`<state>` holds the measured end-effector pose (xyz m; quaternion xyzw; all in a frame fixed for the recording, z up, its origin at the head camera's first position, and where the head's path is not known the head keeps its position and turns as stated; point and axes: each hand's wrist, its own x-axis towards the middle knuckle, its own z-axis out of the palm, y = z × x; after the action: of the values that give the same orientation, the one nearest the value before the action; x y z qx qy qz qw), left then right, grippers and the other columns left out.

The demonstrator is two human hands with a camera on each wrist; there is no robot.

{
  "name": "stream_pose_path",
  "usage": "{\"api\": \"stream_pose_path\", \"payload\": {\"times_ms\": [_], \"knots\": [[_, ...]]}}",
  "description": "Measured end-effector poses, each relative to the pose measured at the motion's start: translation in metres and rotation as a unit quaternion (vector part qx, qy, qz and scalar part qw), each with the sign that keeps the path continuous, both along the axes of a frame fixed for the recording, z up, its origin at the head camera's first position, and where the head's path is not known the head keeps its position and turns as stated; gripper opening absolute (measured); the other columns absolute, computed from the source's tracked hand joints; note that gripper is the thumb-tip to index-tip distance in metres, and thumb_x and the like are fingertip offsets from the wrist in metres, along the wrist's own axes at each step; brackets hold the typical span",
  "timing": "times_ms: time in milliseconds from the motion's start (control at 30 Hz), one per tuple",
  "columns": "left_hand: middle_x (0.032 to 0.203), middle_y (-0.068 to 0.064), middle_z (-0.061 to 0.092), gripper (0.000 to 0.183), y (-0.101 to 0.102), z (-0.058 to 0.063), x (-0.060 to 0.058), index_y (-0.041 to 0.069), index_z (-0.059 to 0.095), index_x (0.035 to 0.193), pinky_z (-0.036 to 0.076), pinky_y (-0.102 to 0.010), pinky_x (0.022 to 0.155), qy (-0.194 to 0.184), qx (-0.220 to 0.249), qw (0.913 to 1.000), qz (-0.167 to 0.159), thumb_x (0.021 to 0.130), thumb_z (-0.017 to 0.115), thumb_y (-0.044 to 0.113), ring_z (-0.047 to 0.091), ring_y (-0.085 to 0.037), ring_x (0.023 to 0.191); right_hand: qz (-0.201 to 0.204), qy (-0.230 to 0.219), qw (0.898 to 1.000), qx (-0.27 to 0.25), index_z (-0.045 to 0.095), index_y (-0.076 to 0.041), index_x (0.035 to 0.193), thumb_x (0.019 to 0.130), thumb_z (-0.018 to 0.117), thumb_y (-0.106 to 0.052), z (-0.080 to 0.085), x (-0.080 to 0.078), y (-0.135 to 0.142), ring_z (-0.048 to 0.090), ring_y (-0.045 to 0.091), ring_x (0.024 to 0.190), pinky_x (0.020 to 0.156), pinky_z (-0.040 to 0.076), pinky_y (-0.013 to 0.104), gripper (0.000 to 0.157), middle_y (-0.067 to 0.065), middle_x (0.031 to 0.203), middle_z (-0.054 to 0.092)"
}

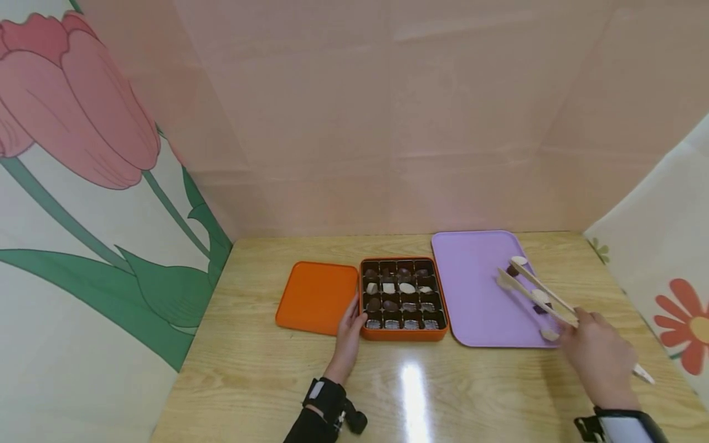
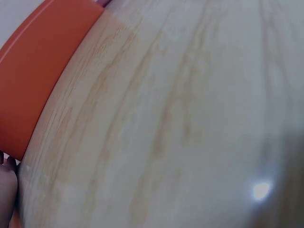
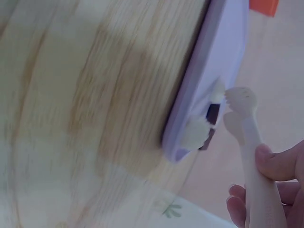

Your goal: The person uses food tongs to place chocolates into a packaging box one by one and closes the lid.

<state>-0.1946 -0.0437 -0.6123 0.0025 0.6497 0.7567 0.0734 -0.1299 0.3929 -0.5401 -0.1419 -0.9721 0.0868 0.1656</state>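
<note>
My left hand [image 1: 349, 329] rests against the left side of an orange box [image 1: 404, 335], thumb near its front corner. Its black divided insert holds dark chocolates [image 1: 390, 305] and white chocolates [image 1: 407, 288]; the front cells shine. In the left wrist view, part of that hand shows beside the orange box wall [image 2: 42, 71]. My right hand [image 1: 600, 354] grips cream tongs [image 3: 259, 175], their toothed tips apart over the right part of a purple tray [image 1: 471, 289]. Close to the tips on the tray lie white pieces [image 3: 194, 133] and dark brown pieces [image 3: 213, 113], partly hidden behind the tongs in the head view.
An orange lid [image 1: 318, 295] lies flat to the left of the box. The tray stands close along the box's right side. Behind the wooden table [image 1: 266, 381] rises a pinkish backdrop [image 1: 388, 123], with printed flower sheets on both sides.
</note>
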Motion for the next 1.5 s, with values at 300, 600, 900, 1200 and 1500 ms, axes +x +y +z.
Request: {"api": "stream_pose_path", "payload": {"times_ms": [300, 600, 900, 1200, 1500], "knots": [[0.16, -0.005, 0.019, 0.058, 0.0, -0.001, 0.001, 0.025, 0.026, 0.149, 0.018, -0.05, 0.119, -0.008, 0.009, 0.9999, -0.001, 0.096, 0.048, 0.028, 0.017, -0.021, 0.143, -0.041, -0.01, 0.999, -0.015, 0.061, 0.009, 0.108, 0.081, 0.067, -0.028, -0.003, -0.011, 0.014, 0.051, 0.043, 0.052, 0.031, 0.028, 0.045, 0.046, 0.031, 0.082, 0.058], [0.16, -0.005, 0.02, 0.057, 0.001, 0.001, 0.002, 0.024, 0.026, 0.15, 0.019, -0.05, 0.119, -0.01, 0.007, 0.9999, 0.001, 0.097, 0.047, 0.025, 0.018, -0.021, 0.143, -0.04, -0.064, 0.996, -0.043, 0.061, 0.007, 0.102, 0.083, 0.063, -0.038, 0.0, -0.016, 0.015, 0.054, 0.045, 0.055, 0.034, 0.03, 0.049, 0.048, 0.031, 0.081, 0.059], [0.16, -0.004, 0.02, 0.057, 0.002, 0.0, 0.0, 0.027, 0.028, 0.149, 0.019, -0.05, 0.119, -0.017, 0.005, 0.9998, 0.003, 0.096, 0.049, 0.026, 0.018, -0.021, 0.143, -0.038, -0.088, 0.994, -0.05, 0.06, 0.007, 0.085, 0.084, 0.06, -0.041, 0.004, -0.022, 0.015, 0.049, 0.04, 0.047, 0.033, 0.03, 0.048, 0.048, 0.029, 0.068, 0.057], [0.16, -0.003, 0.02, 0.056, 0.002, 0.0, 0.0, 0.026, 0.027, 0.149, 0.019, -0.05, 0.119, -0.013, 0.008, 0.9999, 0.0, 0.097, 0.047, 0.026, 0.018, -0.021, 0.143, -0.04, -0.115, 0.991, -0.051, 0.057, 0.004, 0.072, 0.085, 0.058, -0.038, 0.006, -0.017, 0.017, 0.05, 0.038, 0.048, 0.034, 0.031, 0.047, 0.044, 0.027, 0.064, 0.057], [0.16, -0.002, 0.02, 0.056, 0.001, 0.002, 0.001, 0.026, 0.028, 0.149, 0.019, -0.05, 0.119, -0.009, 0.002, 0.9999, 0.006, 0.096, 0.048, 0.026, 0.019, -0.021, 0.143, -0.03, -0.072, 0.996, -0.045, 0.053, -0.002, 0.062, 0.083, 0.063, -0.036, 0.007, 0.0, 0.013, 0.044, 0.027, 0.042, 0.031, 0.027, 0.04, 0.041, 0.017, 0.054, 0.053]]}}
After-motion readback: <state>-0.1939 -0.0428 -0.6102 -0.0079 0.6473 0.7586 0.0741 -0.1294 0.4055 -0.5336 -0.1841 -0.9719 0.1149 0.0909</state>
